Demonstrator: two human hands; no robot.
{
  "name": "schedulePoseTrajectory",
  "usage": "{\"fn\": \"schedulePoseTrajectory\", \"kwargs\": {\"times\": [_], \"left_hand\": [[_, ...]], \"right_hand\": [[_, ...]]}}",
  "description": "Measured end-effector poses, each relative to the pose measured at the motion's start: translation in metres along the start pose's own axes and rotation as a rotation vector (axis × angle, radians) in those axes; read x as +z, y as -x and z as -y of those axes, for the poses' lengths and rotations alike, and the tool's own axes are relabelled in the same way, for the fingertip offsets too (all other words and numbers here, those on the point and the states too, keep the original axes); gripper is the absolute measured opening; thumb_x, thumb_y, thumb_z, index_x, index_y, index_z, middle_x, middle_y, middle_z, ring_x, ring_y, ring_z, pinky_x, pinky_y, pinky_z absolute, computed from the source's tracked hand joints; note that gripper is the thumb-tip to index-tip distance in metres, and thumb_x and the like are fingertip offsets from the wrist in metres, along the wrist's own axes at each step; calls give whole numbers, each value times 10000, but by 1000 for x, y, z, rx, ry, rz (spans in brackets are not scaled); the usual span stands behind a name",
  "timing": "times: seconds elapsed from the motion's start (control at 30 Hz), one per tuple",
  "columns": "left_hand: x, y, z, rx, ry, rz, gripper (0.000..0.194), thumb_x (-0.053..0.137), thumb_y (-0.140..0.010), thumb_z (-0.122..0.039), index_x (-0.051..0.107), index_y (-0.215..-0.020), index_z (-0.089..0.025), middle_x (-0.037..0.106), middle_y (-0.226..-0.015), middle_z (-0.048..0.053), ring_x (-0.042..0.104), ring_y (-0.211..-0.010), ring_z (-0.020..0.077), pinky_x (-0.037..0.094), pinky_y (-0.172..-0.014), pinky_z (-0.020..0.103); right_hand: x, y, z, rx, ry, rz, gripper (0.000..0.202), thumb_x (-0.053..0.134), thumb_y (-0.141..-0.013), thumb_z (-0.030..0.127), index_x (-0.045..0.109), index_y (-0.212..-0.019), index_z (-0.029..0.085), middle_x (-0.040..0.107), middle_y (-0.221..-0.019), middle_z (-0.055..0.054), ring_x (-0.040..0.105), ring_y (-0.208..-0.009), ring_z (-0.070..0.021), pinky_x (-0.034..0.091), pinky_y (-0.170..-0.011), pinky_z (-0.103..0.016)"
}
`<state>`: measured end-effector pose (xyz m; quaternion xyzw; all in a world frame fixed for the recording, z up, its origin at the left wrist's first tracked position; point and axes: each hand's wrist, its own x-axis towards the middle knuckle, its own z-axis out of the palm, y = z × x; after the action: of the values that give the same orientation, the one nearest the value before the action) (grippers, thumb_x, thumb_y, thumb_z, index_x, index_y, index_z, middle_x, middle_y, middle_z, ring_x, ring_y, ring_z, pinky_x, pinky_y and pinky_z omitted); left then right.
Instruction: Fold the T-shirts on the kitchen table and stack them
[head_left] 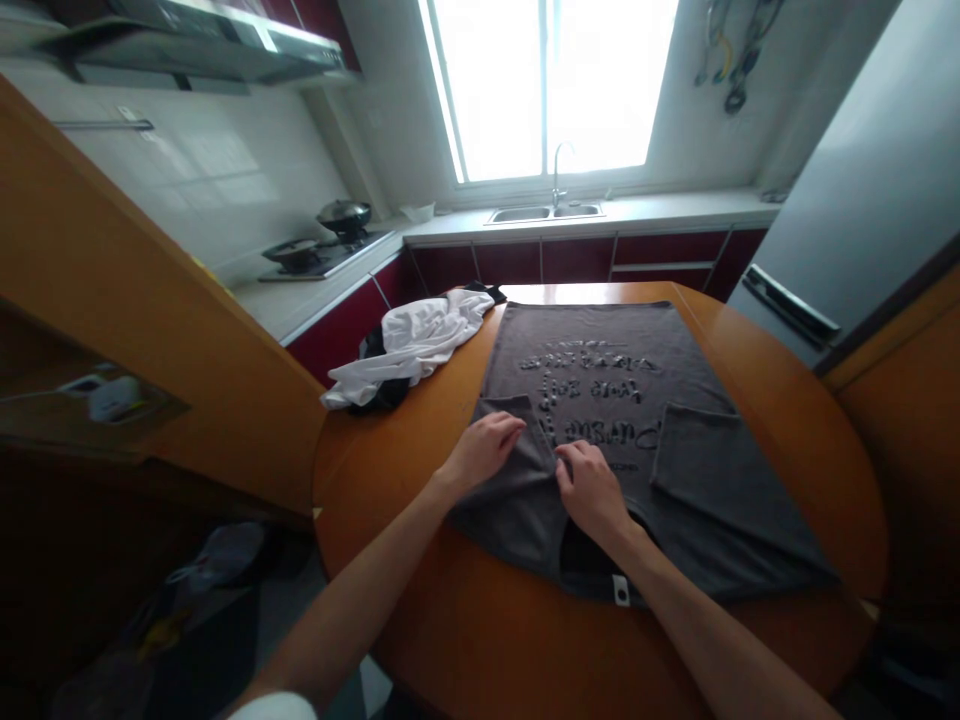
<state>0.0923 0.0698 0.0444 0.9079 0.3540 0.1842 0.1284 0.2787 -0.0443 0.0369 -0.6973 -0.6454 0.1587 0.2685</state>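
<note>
A dark grey T-shirt (592,340) with raised lettering lies flat on the round wooden table, its neckline and white tag toward me. Both sleeves are folded inward over the body. My left hand (487,447) rests on the folded left sleeve, its fingers bent together; whether they pinch cloth is hidden. Just right of it, my right hand (592,490) is over the shirt above the neckline, fingers curled down at the inner edge of that sleeve, and what lies under its fingertips cannot be made out.
A crumpled white and black garment (424,335) lies at the table's far left edge. Beyond the wooden table (810,430) are a counter with a sink (551,212), a stove with pans (341,215) at the left, and a fridge (847,180) at the right.
</note>
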Motion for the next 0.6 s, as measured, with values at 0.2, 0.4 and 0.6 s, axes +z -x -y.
{"fn": "schedulePoseTrajectory", "kwargs": {"times": [0.2,0.4,0.6], "left_hand": [[21,-19,39,-176,-261,151,571,379,-1047,-461,398,-1549,-190,305,-1647,124,225,-1538,320,203,-1216,621],[30,-9,51,-140,-296,107,593,308,-1054,-512,333,-1583,-245,230,-1675,92,154,-1558,294,160,-1219,633],[26,-10,48,-143,-295,80,580,348,-1044,-483,395,-1553,-210,278,-1657,119,211,-1541,331,183,-1204,659]], "right_hand": [[6,4,4,-89,61,73,285,478,-979,216,723,-1123,193,642,-1265,-101,524,-1192,-242,417,-1028,-333],[5,5,6,-84,97,97,289,493,-977,244,711,-1160,193,624,-1312,-102,501,-1225,-253,424,-1037,-362],[2,7,12,-76,113,96,298,501,-977,259,691,-1197,193,627,-1313,-104,512,-1209,-254,437,-1022,-372]]}}
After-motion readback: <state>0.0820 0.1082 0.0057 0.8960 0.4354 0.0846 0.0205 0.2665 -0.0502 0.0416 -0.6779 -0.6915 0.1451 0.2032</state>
